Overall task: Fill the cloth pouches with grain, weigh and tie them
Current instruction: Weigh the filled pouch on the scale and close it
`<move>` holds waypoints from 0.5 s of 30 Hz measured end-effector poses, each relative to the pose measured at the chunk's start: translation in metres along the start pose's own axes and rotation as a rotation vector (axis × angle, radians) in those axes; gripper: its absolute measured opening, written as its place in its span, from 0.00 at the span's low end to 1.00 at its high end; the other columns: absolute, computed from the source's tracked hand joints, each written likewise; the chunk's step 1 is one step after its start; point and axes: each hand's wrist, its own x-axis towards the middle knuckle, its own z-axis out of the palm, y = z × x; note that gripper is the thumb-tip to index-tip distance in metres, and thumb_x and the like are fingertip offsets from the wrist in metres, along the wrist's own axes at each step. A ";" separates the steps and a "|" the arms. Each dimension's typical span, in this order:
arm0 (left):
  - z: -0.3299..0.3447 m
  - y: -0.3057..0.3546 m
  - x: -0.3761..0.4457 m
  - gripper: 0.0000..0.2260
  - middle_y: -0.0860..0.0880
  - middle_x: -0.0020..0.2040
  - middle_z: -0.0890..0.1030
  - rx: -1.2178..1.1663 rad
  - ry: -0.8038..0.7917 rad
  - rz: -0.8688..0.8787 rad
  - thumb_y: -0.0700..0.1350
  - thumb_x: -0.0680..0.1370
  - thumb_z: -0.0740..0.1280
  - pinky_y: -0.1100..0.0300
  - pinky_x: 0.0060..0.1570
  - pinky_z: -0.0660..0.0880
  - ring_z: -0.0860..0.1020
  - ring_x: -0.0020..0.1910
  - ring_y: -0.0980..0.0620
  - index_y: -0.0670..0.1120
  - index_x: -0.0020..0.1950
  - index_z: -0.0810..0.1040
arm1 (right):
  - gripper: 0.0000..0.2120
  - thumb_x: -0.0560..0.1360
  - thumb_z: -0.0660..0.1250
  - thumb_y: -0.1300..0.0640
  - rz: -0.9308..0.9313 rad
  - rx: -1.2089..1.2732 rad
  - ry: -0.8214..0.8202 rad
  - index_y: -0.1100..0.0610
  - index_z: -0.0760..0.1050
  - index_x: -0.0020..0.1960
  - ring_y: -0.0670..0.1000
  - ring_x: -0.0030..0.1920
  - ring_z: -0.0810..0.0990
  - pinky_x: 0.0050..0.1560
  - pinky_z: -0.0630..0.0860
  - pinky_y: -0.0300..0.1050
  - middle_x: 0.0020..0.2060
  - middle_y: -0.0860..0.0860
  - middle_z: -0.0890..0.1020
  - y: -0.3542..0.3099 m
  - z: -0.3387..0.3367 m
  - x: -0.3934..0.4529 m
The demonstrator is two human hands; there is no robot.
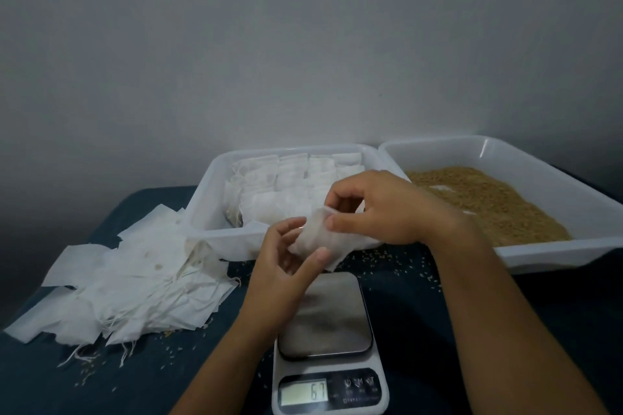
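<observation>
Pouch in hand: I am holding one white cloth pouch in the air above the back edge of the scale, in front of the two trays. It is looking flat and limp to me, so I am judging it as not yet filled.

Left hand: my left hand is pinching the lower edge of the pouch between thumb and curled fingers.

Right hand: my right hand is pinching the upper edge, thumb at the front and fingers bent over the top; I am taking this as working the mouth open, though the opening itself is not showing.

Scale: its steel plate is carrying nothing, while the display is showing digits I am reading as 67, not sharply.

Grain: the brown grain is lying in the right tray, well down from the rim, with loose kernels scattered on the dark tablecloth near the scale.

Done so far: the middle tray is holding rows of white pouches; I am guessing these are finished, but cannot tell if they are tied.

Left to do: a large heap of flat pouches with trailing strings is waiting on my left, so I am judging that much remains, and this pouch is needing filling, weighing and tying.
</observation>
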 end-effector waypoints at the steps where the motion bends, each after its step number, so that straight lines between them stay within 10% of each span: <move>1: 0.006 0.000 0.001 0.29 0.44 0.60 0.84 -0.134 -0.029 -0.085 0.54 0.69 0.80 0.54 0.56 0.82 0.84 0.60 0.45 0.49 0.68 0.76 | 0.03 0.78 0.74 0.48 -0.015 0.048 0.051 0.45 0.82 0.46 0.43 0.46 0.83 0.47 0.79 0.38 0.43 0.42 0.85 0.001 -0.003 0.000; 6: 0.031 0.011 0.016 0.23 0.42 0.55 0.87 -0.474 -0.053 -0.291 0.46 0.73 0.79 0.58 0.49 0.83 0.86 0.54 0.44 0.41 0.64 0.77 | 0.04 0.78 0.75 0.54 -0.039 0.274 0.192 0.49 0.83 0.45 0.49 0.42 0.82 0.47 0.79 0.46 0.41 0.50 0.85 0.014 -0.015 -0.003; 15: 0.067 0.032 0.072 0.08 0.43 0.48 0.87 -0.029 -0.090 -0.131 0.42 0.79 0.75 0.61 0.48 0.81 0.85 0.46 0.49 0.42 0.57 0.83 | 0.05 0.77 0.76 0.53 0.150 0.428 0.406 0.44 0.84 0.44 0.42 0.41 0.83 0.42 0.77 0.38 0.41 0.46 0.87 0.082 -0.039 -0.022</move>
